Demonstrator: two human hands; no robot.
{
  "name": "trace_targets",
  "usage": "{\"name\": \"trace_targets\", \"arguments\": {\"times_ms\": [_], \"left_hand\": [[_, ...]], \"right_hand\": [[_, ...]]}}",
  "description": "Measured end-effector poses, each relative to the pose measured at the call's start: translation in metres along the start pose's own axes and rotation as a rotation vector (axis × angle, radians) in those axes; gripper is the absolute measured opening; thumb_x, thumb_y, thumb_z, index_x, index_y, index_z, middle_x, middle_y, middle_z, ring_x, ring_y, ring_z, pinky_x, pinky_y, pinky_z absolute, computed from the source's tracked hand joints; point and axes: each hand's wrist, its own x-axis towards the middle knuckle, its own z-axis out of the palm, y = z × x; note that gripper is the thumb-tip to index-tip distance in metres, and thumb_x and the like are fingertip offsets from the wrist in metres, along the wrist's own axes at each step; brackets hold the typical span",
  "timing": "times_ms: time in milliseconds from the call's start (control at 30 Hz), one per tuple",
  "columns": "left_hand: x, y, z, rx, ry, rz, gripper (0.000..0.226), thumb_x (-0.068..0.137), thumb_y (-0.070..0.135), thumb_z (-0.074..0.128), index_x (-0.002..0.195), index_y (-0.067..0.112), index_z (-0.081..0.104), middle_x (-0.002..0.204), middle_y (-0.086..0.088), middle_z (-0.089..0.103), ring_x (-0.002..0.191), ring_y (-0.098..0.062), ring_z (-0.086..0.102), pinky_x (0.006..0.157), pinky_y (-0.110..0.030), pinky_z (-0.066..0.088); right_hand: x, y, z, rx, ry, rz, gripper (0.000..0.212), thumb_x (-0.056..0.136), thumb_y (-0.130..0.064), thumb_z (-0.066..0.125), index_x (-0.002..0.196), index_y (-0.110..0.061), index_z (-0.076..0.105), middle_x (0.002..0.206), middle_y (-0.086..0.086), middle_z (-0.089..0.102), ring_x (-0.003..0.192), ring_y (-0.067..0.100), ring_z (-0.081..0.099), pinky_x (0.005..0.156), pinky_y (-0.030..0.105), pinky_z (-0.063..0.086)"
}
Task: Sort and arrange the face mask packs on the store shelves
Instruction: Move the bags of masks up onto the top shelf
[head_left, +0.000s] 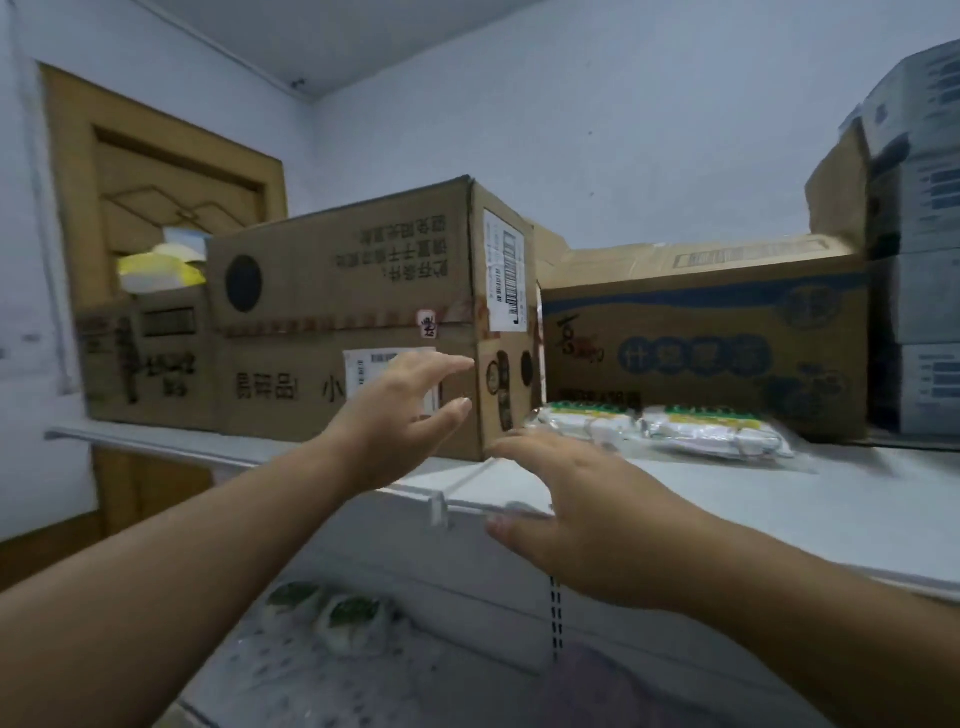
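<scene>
Room, interior — pale bluish-white walls (649, 119) meeting a white ceiling (332, 36) at a corner. Wooden panelled door (156, 171) at left, partly hidden behind stacked goods. White metal shelving: upper shelf (779, 509) with clear front lip; lower shelf (322, 675) beneath, slotted upright (556, 618) between — light dim, even.

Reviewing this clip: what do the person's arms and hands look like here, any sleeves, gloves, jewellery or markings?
Both forearms are bare up to the frame edge, with no sleeves in view. The left hand and right hand wear no gloves; no rings, watch, bracelets or markings show on them. The picture is somewhat soft, so fine details cannot be ruled out.
</scene>
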Motion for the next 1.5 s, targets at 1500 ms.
{"name": "trace_targets", "arguments": {"times_ms": [1500], "left_hand": [[-0.351,-0.536,0.042,0.285,-0.601,-0.849,0.069,0.094,0.060,0.034,0.153,0.033,0.012,0.162,-0.001,0.002,0.149,-0.020,-0.001,0.119,-0.043,0.009]], "right_hand": [[0.281,-0.179,0.557,0.431,-0.514,0.203,0.074,0.091,-0.052,0.049,0.151,-0.038,0.007,0.159,-0.010,-0.011,0.147,0.013,-0.004,0.116,0.032,0.016]]}}
